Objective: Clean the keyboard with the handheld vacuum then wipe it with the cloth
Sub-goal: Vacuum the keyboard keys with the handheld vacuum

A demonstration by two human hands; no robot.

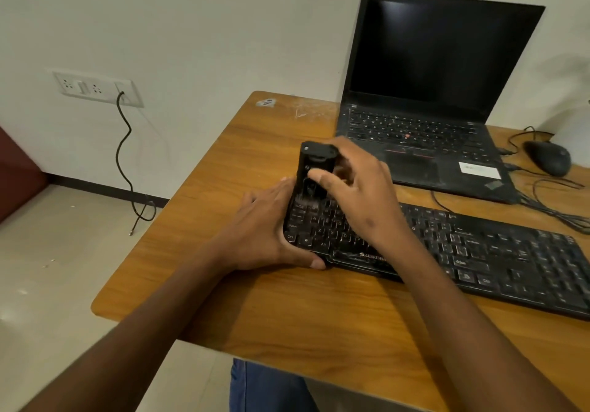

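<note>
Illumination: dim, warm, yellowish indoor light. Shadows: soft, diffuse, falling on the wall (223, 28) right of the laptop (440, 92). Sharpness: generally soft; handheld vacuum (311, 175) nozzle end motion-blurred. Distortion: wide-angle bending at edges, forearms stretched. Laptop screen dark, faint sheen.

The right hand (357, 194) is gripping a black handheld vacuum (311, 172) upright over the top-left keys of the black keyboard (479, 245), while the left hand (271, 229) is clasping the keyboard's left end on the wooden tabletop (255, 300). An open laptop (431, 92) is sitting behind, beside a mouse (547, 157).
</note>
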